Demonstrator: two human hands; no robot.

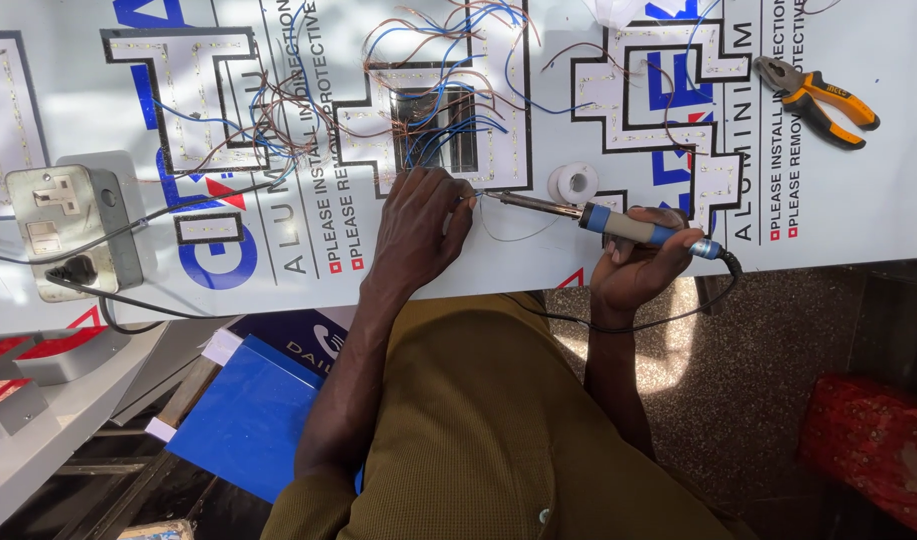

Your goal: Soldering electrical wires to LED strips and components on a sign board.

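Clearly the right hand [638, 265] was closed round the blue-handled soldering iron [603, 220], held near-flat so its tip met the wire end by the left hand [423, 225]. Left fingers pinched that thin wire [503, 232] vs. the white panel [858, 200], steadying it; solder reel [574, 183] sat just behind the iron, pliers [816, 98] well apart.

Sheet [858, 200]: white protective film on my worktop, blue, black and red print.
Blue pack [253, 420]: flat, beneath the table's edge, left.
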